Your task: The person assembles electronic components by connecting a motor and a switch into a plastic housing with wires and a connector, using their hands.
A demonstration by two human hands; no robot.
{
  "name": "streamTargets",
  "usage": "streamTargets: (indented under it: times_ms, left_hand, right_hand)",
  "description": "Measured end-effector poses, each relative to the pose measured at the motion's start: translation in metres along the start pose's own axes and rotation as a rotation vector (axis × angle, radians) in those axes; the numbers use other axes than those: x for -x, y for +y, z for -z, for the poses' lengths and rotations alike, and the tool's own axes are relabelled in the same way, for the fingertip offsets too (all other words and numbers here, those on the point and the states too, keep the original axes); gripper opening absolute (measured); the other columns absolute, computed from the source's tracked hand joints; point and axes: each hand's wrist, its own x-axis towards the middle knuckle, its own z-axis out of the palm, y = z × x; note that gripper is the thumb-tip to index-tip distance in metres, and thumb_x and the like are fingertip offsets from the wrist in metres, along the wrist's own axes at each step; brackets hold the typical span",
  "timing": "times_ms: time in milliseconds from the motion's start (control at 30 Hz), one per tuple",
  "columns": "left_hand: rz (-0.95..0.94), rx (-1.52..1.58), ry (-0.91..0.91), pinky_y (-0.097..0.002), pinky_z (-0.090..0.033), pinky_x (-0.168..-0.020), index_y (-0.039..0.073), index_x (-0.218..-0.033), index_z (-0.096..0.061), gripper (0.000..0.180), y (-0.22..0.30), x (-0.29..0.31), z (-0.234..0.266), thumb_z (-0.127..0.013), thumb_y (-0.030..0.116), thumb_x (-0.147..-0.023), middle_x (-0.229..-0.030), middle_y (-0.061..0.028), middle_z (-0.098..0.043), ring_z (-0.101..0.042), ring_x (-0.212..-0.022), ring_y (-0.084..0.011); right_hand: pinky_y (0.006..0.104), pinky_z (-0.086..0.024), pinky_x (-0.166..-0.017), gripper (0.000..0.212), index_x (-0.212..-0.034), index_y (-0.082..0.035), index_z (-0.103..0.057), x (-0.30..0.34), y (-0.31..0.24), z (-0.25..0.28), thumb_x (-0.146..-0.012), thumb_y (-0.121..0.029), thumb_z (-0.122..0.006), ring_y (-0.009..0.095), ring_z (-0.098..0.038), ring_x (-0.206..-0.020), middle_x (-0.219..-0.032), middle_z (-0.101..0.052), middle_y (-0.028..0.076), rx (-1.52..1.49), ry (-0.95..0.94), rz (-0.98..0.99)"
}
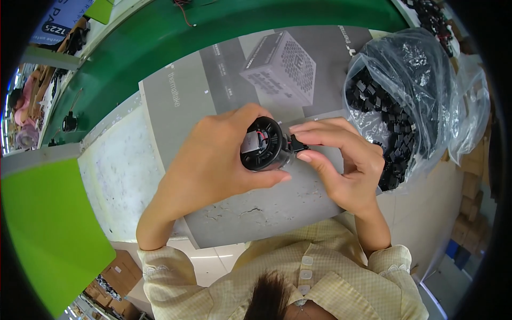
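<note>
My left hand [213, 154] is wrapped round a round black plastic housing [274, 136] with a clear part on its right side. The housing's open face is turned up, showing a silver-grey block [250, 142] and thin red wires inside. Between the thumb and fingers of my right hand [346, 160] is a small black plastic piece [298, 145], pinched against or very close to the housing's right side. Whether the two are joined, I cannot tell. Both hands are above a grey printed cardboard sheet [186, 117].
A clear plastic bag [426, 69] on the right holds many small black plastic pieces [394, 133]. Behind the cardboard runs a green belt [224, 29], with a small black device [69, 122] at its left. Cardboard boxes [120, 272] stand lower left. Another person [26, 109] is at far left.
</note>
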Motion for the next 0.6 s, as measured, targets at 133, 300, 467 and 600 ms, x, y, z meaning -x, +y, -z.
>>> streamTargets:
  times_ms: [133,300,467,600]
  left_hand:
    - [-0.045,0.003,0.0,-0.0272,-0.054,-0.071,0.005,-0.112,-0.062,0.062,0.004,-0.001,0.002,-0.095,0.021,-0.063,-0.087,-0.0059,-0.068,-0.064,-0.076,-0.0117]
    - [-0.041,0.138,0.016,-0.0265,-0.055,-0.076,0.003,-0.114,-0.063,0.064,0.007,0.002,0.0,-0.096,0.015,-0.061,-0.094,-0.0047,-0.07,-0.065,-0.083,-0.0107]
    - [-0.022,0.315,0.093,-0.0276,-0.055,-0.083,-0.002,-0.113,-0.065,0.066,0.016,0.001,-0.001,-0.096,0.007,-0.056,-0.101,-0.0063,-0.071,-0.067,-0.091,-0.0109]
    - [-0.052,0.333,0.169,-0.0274,-0.055,-0.083,-0.001,-0.113,-0.066,0.066,0.019,0.0,-0.008,-0.097,0.008,-0.055,-0.101,-0.0064,-0.071,-0.067,-0.092,-0.0106]
  right_hand:
    - [0.0322,-0.055,-0.078,0.028,-0.096,0.002,-0.076,0.005,-0.003,-0.003,-0.069,0.007,-0.08,0.025,-0.071,-0.089,-0.098,-0.076,0.014,-0.087,0.095,-0.037]
    - [0.0314,-0.055,-0.076,0.028,-0.096,0.003,-0.076,0.005,-0.006,-0.001,-0.068,0.008,-0.08,0.026,-0.069,-0.086,-0.098,-0.076,0.016,-0.036,0.091,0.034]
    - [0.0315,-0.056,-0.071,0.03,-0.094,0.003,-0.076,0.003,-0.011,0.004,-0.065,0.012,-0.079,0.027,-0.068,-0.085,-0.098,-0.075,0.018,-0.022,0.131,0.1]
    - [0.0321,-0.056,-0.067,0.032,-0.093,0.004,-0.076,-0.001,-0.018,0.008,-0.063,0.014,-0.078,0.028,-0.067,-0.083,-0.096,-0.075,0.019,0.119,0.131,0.203]
